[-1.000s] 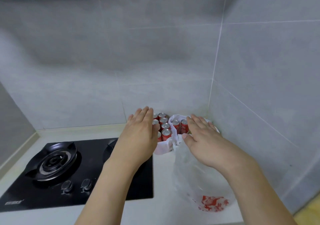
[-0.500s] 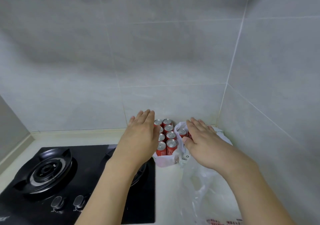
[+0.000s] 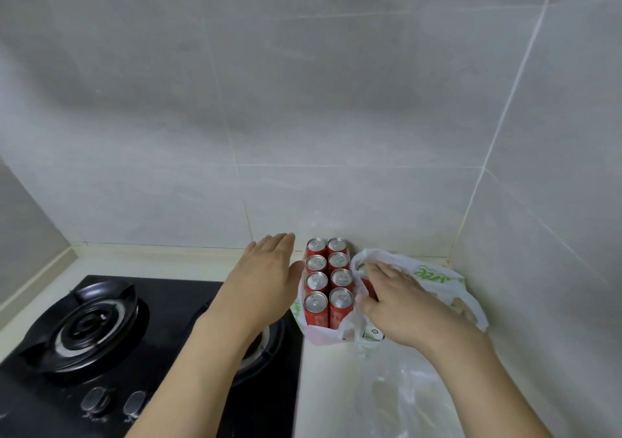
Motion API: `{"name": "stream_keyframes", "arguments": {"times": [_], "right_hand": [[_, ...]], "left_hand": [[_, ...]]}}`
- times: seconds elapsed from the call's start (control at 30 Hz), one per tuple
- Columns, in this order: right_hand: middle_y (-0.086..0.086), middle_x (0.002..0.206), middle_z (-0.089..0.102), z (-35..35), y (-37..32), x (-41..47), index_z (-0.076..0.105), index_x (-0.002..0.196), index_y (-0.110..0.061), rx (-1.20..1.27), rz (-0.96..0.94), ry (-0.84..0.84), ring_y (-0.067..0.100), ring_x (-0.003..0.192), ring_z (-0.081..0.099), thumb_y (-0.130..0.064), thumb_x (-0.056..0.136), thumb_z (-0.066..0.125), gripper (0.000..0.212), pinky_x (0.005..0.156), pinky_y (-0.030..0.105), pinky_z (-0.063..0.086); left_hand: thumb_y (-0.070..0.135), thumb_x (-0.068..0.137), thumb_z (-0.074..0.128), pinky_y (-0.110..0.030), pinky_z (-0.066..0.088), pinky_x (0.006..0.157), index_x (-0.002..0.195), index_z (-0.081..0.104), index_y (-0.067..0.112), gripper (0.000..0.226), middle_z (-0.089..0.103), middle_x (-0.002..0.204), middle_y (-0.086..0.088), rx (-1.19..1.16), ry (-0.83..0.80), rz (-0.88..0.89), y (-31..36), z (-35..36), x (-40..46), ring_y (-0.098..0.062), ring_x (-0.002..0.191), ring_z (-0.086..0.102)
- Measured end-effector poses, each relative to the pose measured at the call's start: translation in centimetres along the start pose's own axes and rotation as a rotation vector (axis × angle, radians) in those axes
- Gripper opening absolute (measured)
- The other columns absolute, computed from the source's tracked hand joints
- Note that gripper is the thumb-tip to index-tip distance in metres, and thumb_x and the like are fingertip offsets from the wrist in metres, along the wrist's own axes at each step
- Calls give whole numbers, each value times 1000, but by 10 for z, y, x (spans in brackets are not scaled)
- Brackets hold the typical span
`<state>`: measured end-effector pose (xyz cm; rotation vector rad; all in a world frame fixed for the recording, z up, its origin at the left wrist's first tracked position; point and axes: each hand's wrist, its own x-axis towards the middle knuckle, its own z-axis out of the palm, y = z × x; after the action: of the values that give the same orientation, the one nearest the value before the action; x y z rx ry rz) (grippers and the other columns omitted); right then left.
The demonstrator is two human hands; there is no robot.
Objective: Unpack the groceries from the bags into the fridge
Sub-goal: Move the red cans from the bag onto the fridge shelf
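Observation:
Several red drink cans [image 3: 328, 279] stand upright in two rows inside an open white plastic bag [image 3: 437, 277] in the counter's back right corner. My left hand [image 3: 266, 282] is flat with straight fingers, held against the left side of the cans. My right hand [image 3: 400, 303] lies with fingers spread over the bag's plastic just right of the rows. It covers further red cans there, and its thumb is near the front can. Neither hand plainly grips anything.
A clear plastic bag [image 3: 404, 400] lies crumpled on the pale counter [image 3: 323, 390] in front of the cans. A black gas hob [image 3: 101, 330] with two burners and knobs fills the left. Tiled walls close in behind and to the right.
Both hands have moved down around the cans: the left to their left flank, the right onto the bag at their right. The view has shifted closer to the corner.

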<state>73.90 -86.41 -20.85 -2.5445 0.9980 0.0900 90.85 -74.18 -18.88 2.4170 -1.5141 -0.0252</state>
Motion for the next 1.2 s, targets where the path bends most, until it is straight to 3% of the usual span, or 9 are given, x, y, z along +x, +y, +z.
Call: {"name": "stream_keyframes", "arguments": {"times": [0.13, 0.33, 0.53, 0.7, 0.93, 1.13, 1.2], "right_hand": [[2, 157, 23, 9, 7, 24, 20, 151, -21, 35, 30, -9, 24, 141, 30, -39, 98, 34, 57, 107, 38, 33], [6, 146, 41, 30, 19, 68, 38, 138, -18, -8, 76, -63, 27, 128, 44, -44, 94, 41, 51, 97, 40, 43], [9, 138, 45, 56, 31, 109, 48, 127, -14, -60, 124, -109, 31, 122, 47, -48, 93, 45, 48, 97, 43, 43], [10, 122, 54, 84, 44, 133, 54, 117, -13, -61, 173, -122, 32, 113, 52, -51, 88, 49, 48, 92, 40, 44], [10, 117, 55, 113, 51, 154, 53, 114, -10, -65, 180, -87, 31, 108, 53, -55, 81, 58, 57, 87, 37, 43], [6, 122, 51, 128, 50, 165, 52, 115, -12, -80, 189, -58, 28, 111, 50, -61, 74, 65, 66, 90, 37, 41], [5, 121, 51, 133, 50, 167, 53, 113, -14, -70, 187, -20, 27, 111, 49, -62, 70, 69, 66, 92, 38, 41]], "left_hand": [[33, 104, 33, -32, 10, 120, 153, 22, 14, 54, 26, 159, 0, -8, -31, 4, -11, 15, 20, -17, 146, 21], [30, 99, 42, -29, 31, 107, 138, 44, 12, 42, 46, 144, -1, -30, -123, 6, -28, 50, 47, -21, 130, 42], [32, 94, 46, -36, 44, 92, 120, 54, 16, 32, 55, 120, 3, -73, -240, -32, -49, 95, 77, -24, 111, 54], [38, 94, 50, -38, 43, 99, 132, 51, 14, 45, 53, 133, -2, -80, -323, -46, -59, 137, 81, -26, 120, 50], [48, 87, 58, -41, 46, 92, 123, 56, 16, 48, 58, 122, -3, -104, -353, -70, -74, 173, 85, -27, 110, 54], [61, 77, 60, -33, 44, 82, 92, 61, 24, 40, 58, 96, 4, -69, -397, -115, -75, 185, 96, -21, 96, 54], [65, 74, 59, -33, 44, 81, 91, 61, 25, 44, 57, 95, 5, -69, -388, -120, -74, 187, 99, -20, 95, 54]]}}
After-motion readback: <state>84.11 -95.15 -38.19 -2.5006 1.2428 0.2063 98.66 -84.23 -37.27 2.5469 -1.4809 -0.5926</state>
